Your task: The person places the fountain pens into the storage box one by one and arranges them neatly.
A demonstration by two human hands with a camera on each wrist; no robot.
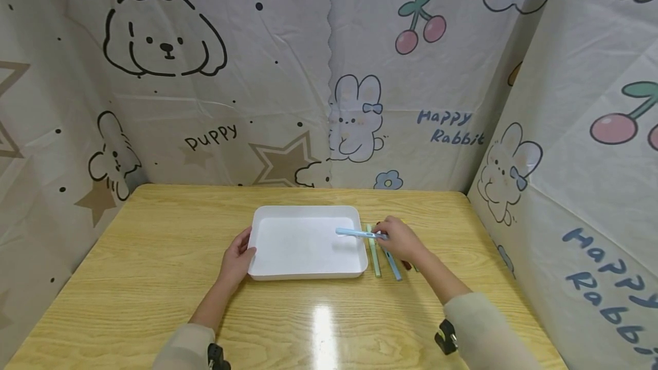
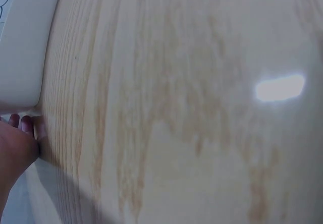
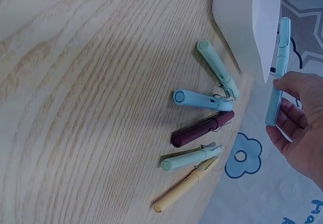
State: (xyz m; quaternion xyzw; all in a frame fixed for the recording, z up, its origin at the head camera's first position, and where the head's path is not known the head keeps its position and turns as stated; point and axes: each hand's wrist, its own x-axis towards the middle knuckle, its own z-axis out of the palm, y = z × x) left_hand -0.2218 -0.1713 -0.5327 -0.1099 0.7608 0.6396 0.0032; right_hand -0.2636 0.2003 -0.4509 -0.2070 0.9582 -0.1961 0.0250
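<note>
Head view: with left hand [image 1: 237, 258], grips white tray [image 1: 303, 247] at nine o'clock; with right hand [image 1: 403, 240], pinches light-blue pen [image 1: 352, 232] above tray's three o'clock rim.

Left wrist: appears at eight o'clock, beside tray.

Right wrist: probably light, stiff, slippery; best pinched mid-barrel.

Cloth backdrop [image 1: 288, 90] reads "Puppy" beyond the left fingers [image 1: 244, 238]; "Happy Rabbit" twice, beyond and right of the right fingers [image 1: 384, 226].
</note>
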